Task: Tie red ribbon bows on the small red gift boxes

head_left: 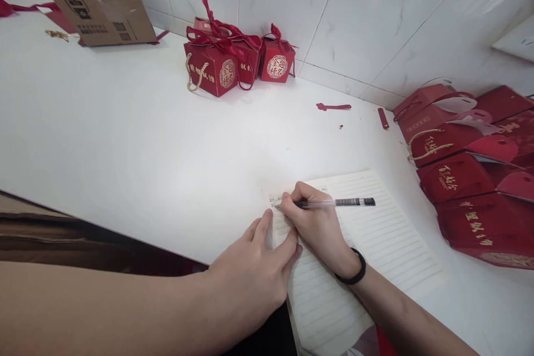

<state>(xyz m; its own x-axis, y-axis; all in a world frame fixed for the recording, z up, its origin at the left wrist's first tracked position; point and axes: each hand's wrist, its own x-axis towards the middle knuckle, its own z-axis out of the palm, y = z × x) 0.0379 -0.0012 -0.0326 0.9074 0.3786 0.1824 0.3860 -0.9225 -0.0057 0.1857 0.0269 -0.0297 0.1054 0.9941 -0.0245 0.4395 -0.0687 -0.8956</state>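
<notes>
Pen (329,203) pinched in right fingers (307,190), notebook (390,233) underneath, left fingers (261,228) slightly parted on its edge

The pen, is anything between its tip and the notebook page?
Nothing visible is in the way. The right hand grips the pen, its tip down at the notebook. The left hand is close by, but beside the tip.
</notes>
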